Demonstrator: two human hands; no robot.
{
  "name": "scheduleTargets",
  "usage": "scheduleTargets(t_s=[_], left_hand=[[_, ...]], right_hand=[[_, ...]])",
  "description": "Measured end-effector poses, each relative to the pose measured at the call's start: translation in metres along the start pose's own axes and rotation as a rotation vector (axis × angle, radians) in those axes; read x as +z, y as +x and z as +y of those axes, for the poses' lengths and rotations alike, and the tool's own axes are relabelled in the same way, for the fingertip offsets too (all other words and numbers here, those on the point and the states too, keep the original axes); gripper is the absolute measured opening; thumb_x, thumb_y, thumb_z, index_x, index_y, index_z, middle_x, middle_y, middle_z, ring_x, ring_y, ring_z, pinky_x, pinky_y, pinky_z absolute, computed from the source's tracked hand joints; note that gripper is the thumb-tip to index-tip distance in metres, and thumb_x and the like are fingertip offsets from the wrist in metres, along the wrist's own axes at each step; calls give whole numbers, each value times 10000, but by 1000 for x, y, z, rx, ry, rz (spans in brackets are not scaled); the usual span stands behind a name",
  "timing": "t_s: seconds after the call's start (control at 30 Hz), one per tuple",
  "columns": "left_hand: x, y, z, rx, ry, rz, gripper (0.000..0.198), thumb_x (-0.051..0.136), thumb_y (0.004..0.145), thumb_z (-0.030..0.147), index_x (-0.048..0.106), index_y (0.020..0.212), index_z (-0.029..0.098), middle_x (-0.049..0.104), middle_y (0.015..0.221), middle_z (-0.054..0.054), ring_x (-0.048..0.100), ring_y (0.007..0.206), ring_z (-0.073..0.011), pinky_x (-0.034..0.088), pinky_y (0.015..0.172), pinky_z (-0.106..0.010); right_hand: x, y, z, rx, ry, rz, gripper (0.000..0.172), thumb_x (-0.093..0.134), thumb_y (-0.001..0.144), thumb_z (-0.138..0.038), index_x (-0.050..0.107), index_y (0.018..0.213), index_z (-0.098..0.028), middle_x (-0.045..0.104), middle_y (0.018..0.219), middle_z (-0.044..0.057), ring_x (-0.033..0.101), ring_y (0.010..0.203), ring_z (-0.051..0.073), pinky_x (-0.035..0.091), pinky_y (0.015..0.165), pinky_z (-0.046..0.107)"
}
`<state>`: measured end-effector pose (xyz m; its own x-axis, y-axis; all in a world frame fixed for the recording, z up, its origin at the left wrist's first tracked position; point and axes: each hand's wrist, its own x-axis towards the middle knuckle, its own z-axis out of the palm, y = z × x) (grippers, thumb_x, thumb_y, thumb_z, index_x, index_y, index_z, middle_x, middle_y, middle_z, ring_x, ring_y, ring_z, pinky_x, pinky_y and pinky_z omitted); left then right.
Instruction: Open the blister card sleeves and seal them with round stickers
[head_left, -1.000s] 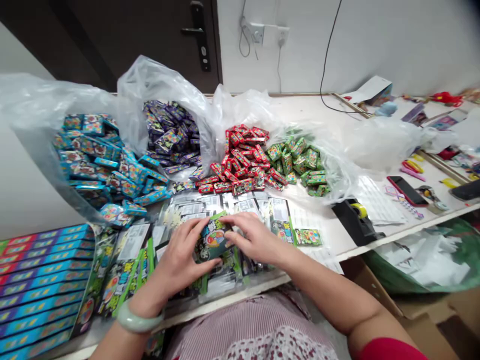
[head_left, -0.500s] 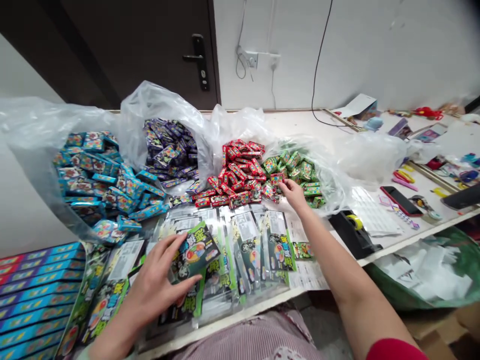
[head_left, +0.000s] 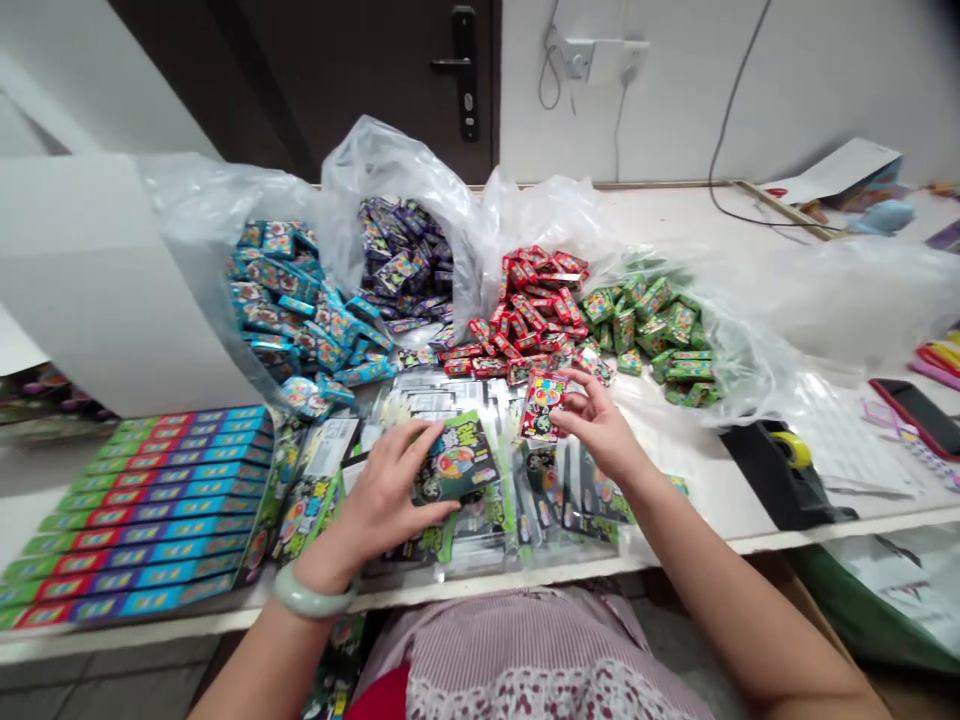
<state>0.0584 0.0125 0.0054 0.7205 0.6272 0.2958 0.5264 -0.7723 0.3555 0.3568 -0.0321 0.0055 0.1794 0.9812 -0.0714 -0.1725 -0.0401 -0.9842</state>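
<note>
My left hand (head_left: 386, 495) grips a green printed clear bag (head_left: 457, 468) that rests on a heap of the same flat bags (head_left: 480, 530) at the table's near edge. My right hand (head_left: 600, 425) pinches a small red box (head_left: 541, 405) just above those bags. Behind it lie a pile of red boxes (head_left: 529, 310) and a pile of green boxes (head_left: 652, 325). Further left, open clear plastic sacks hold blue boxes (head_left: 300, 315) and purple boxes (head_left: 401, 265).
A stack of long flat multicoloured cartons (head_left: 142, 510) lies at the left. A black tape dispenser (head_left: 780, 465) stands at the right, with a red phone (head_left: 919, 415) beyond it. An empty clear plastic sack (head_left: 825, 295) spreads at the right. A dark door (head_left: 360, 80) is behind.
My right hand reached out to the red and green piles, then drew back toward the bags holding a small red box. My left hand stayed on the green bag.
</note>
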Motion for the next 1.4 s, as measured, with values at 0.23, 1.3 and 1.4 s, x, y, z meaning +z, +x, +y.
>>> scheduleTargets(t_s=[0.23,1.3,1.4], left_hand=[[1,0,4,7,-12,47,914,732,744,459,246,1478,211,421,1351,-152,420,1248,-334,383,1054,-516],[-28,-56,-16,-212,-99,122,995,789,685,393,205,1478,256,411,1371,-141,419,1261,-332,422,1043,-522],[-29,-58,-22,-237,-92,142,955,771,712,391,211,1474,257,418,1363,-143,427,1255,-332,430,1034,-527]], right_hand=[[29,-16,-1,6,-289,-193,547,684,758,-281,455,1255,-268,555,897,-9,585,697,125,492,623,272],[148,181,4,-414,-1048,-251,181,798,650,-257,683,763,-174,703,957,160,500,1101,354,291,1001,492],[141,178,-5,-391,-986,-229,164,671,783,-335,679,811,-173,686,984,150,504,1101,337,304,993,480]])
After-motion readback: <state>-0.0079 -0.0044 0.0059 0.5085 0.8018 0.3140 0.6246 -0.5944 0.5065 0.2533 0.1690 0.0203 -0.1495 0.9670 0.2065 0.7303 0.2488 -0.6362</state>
